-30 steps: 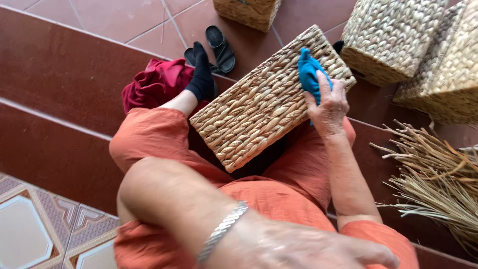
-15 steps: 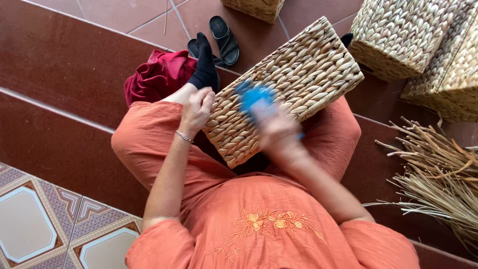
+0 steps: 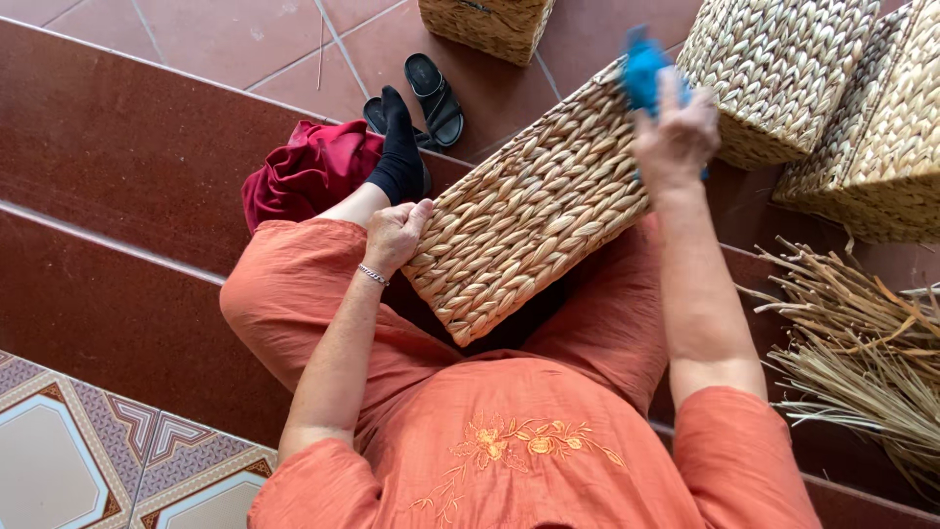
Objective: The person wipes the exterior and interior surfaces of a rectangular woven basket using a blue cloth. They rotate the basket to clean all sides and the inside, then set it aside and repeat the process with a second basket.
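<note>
The left hand (image 3: 394, 235) grips the near left edge of a woven basket (image 3: 534, 211) lying tilted across the lap. The right hand (image 3: 674, 137) presses a blue cloth (image 3: 643, 71) against its far corner, close to two more baskets (image 3: 783, 69).

You sat on dark red steps (image 3: 127, 147) with a woven basket (image 3: 534, 211) tilted across your lap. Your left hand (image 3: 395, 235) gripped its near corner, and your right hand (image 3: 676, 132) pressed a blue cloth (image 3: 643, 71) to its far corner. More baskets (image 3: 783, 69) stood beyond it, dry straw (image 3: 862, 353) lay to your right, and sandals (image 3: 436, 98) sat by your black sock (image 3: 399, 147).
</note>
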A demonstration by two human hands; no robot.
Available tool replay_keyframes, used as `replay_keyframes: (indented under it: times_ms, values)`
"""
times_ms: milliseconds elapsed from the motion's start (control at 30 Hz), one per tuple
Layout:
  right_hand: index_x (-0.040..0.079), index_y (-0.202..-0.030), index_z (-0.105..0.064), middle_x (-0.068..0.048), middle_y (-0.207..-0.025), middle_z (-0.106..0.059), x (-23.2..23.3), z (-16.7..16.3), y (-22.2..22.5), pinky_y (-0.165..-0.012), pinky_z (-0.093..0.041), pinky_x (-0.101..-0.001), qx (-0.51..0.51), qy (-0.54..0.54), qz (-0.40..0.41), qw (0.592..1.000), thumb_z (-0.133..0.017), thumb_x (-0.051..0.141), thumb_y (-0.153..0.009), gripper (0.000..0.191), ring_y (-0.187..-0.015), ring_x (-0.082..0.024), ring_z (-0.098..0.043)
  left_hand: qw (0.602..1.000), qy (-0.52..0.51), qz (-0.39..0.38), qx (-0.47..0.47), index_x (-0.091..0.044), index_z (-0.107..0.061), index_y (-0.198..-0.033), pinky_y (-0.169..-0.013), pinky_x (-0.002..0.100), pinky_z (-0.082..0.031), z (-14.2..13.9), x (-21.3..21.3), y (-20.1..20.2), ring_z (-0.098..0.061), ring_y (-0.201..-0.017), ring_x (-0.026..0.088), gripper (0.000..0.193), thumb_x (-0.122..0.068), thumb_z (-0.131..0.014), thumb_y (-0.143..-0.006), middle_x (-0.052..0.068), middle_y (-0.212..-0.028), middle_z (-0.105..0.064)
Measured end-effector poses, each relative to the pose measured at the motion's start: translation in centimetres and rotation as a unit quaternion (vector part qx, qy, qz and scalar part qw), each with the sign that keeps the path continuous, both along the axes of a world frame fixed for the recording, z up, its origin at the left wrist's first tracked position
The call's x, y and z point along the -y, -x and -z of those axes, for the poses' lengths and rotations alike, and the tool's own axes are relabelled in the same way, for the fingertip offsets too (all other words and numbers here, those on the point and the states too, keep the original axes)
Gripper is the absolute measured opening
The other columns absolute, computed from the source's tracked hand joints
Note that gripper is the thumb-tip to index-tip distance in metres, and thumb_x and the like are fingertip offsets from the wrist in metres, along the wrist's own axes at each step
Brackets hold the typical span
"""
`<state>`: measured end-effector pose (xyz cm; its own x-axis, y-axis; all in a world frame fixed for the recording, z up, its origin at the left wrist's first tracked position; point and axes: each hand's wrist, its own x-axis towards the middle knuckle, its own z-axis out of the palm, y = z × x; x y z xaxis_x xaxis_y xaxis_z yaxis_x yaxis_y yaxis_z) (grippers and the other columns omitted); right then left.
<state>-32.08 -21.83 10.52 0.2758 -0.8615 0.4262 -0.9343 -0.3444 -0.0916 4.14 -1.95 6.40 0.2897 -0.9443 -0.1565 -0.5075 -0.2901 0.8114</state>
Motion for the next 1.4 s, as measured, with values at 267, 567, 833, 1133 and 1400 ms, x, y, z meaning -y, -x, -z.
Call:
replay_keyframes:
  times_ms: [267, 567, 833, 1133, 1400]
  values:
    - [0.005, -0.142, -0.054, -0.020, -0.105, -0.059, -12.6, -0.7, -10.9, -0.062, -0.056, -0.0416, -0.017, 0.003, -0.151, 0.988, -0.063, 0.012, -0.094, 0.049, -0.084, -0.032, -0.061, 0.968, 0.049, -0.055, -0.239, -0.003, -0.079, -0.090, -0.067, 0.026, -0.052, 1.4, 0.9, -1.0, -0.063, -0.071, 0.007, 0.048, -0.039, -0.052, -0.109, 0.000, -0.082, -0.075]
    - [0.017, -0.134, -0.059, -0.013, -0.099, -0.060, -23.2, -3.8, -10.6, -0.060, -0.054, -0.0406, 0.144, -0.109, -0.388, 0.904, -0.061, 0.012, -0.090, 0.043, -0.080, -0.028, -0.061, 0.970, -0.003, -0.006, -0.244, -0.004, -0.072, -0.082, -0.057, 0.022, -0.040, 3.0, 0.0, -1.8, -0.047, -0.066, 0.001, 0.036, -0.032, -0.068, -0.105, -0.007, -0.075, -0.060]
    - [0.007, -0.140, -0.057, -0.023, -0.104, -0.061, -5.4, -1.1, 2.7, -0.064, -0.057, -0.0426, 0.045, -0.017, 0.019, 0.999, -0.068, 0.024, -0.090, 0.054, -0.088, -0.033, -0.063, 0.983, -0.025, -0.009, -0.182, -0.007, -0.070, -0.071, -0.051, 0.023, -0.039, 3.2, 0.1, -1.3, -0.044, -0.059, 0.000, 0.042, -0.035, -0.065, -0.102, -0.011, -0.063, -0.056]
    - [0.007, -0.137, -0.057, -0.016, -0.094, -0.061, -20.3, -2.5, -11.2, -0.073, -0.058, -0.0472, 0.047, -0.062, -0.313, 0.947, -0.056, 0.006, -0.078, 0.058, -0.081, -0.031, -0.060, 0.963, -0.074, -0.035, -0.256, -0.002, -0.072, -0.079, -0.052, 0.024, -0.039, 3.3, 0.1, -2.2, -0.048, -0.059, 0.004, 0.041, -0.035, -0.067, -0.103, -0.005, -0.068, -0.061]
    - [0.018, -0.128, -0.059, -0.011, -0.094, -0.062, -19.4, -2.9, -12.3, -0.061, -0.055, -0.0430, 0.117, -0.120, -0.361, 0.917, -0.061, 0.005, -0.087, 0.043, -0.080, -0.028, -0.062, 0.924, -0.089, -0.060, -0.367, -0.004, -0.076, -0.090, -0.063, 0.021, -0.053, 3.7, 0.1, -3.2, -0.064, -0.066, 0.005, 0.050, -0.044, -0.050, -0.104, 0.000, -0.080, -0.074]
